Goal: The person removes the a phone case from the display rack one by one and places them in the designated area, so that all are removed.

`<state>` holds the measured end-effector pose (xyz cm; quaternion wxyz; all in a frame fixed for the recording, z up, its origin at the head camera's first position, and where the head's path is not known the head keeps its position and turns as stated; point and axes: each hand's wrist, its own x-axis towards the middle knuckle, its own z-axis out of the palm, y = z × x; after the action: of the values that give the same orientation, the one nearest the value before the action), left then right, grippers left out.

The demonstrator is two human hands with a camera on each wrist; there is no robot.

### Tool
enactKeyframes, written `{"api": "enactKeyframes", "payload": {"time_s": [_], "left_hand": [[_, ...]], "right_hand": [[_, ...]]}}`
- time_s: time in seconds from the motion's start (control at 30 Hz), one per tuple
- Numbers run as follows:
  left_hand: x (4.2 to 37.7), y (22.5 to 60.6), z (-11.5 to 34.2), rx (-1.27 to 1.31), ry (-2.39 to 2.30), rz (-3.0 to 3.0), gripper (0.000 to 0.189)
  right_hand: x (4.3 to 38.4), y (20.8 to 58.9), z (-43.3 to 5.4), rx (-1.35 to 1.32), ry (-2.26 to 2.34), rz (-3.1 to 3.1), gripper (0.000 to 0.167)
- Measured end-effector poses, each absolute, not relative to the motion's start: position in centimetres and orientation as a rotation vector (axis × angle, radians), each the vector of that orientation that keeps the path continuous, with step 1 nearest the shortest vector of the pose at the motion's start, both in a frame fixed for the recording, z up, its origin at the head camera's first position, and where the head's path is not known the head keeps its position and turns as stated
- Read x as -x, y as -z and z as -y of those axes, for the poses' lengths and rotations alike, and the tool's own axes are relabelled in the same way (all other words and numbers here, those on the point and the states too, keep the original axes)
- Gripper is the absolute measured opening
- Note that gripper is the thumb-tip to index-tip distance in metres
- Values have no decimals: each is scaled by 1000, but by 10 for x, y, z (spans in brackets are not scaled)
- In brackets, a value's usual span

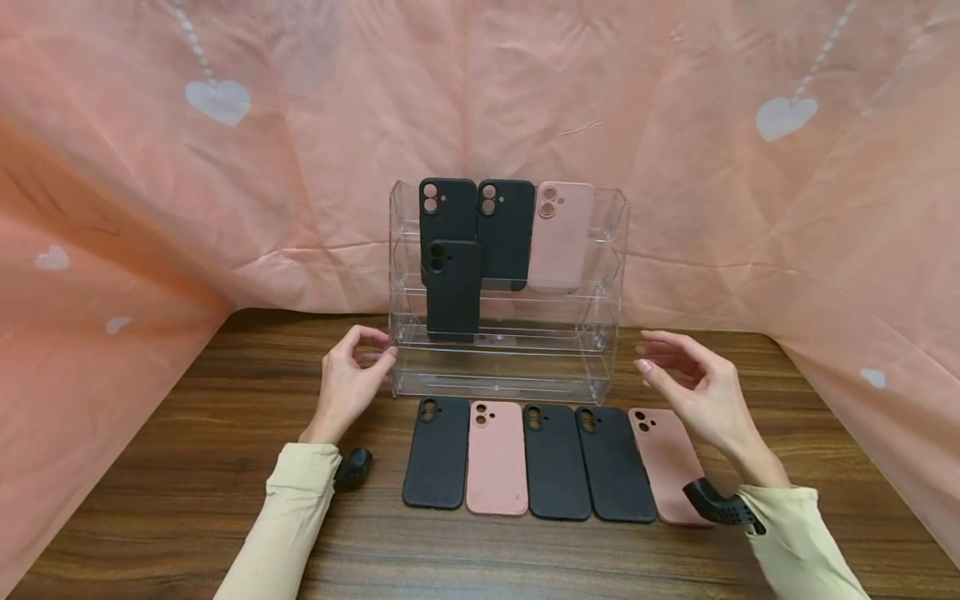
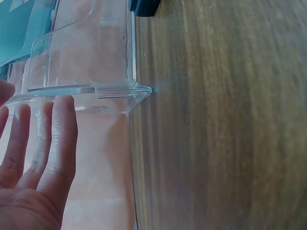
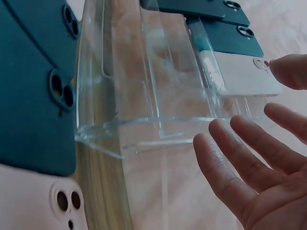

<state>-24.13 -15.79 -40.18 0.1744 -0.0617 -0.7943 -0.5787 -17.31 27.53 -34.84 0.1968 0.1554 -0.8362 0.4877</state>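
Note:
A clear acrylic tiered stand stands on the table. Two black phone cases and a pink phone case lean in its top tier, and another black phone case stands lower, in front of the leftmost. My left hand is at the stand's lower left side, thumb and fingers spread; whether the fingertips touch the plastic I cannot tell. Off the stand's right side, my right hand hovers with loosely bent fingers and nothing in them. In the right wrist view a gap separates its thumb and fingers.
Before the stand lies a row of several phone cases, black and pink, including a pink case and a black case. The rightmost pink case is partly under my right wrist. Pink cloth with hearts hangs around the wooden table.

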Motion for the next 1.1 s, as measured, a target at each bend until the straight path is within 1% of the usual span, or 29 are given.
{"api": "enactKeyframes", "payload": {"time_s": [0.2,0.5,0.73,1.1], "left_hand": [[241,402,158,187,1636,2243,18],[241,403,158,204,1629,2239,18],[241,402,159,199,1644,2233,18],[241,403,158,210,1631,2237,21]], "right_hand": [[184,346,-264,-463,-1417,2281,39],[199,348,-248,-595,-1625,2083,39],[205,344,-234,-570,-1650,2034,40],[216,342,-214,-626,-1705,1988,41]]}}
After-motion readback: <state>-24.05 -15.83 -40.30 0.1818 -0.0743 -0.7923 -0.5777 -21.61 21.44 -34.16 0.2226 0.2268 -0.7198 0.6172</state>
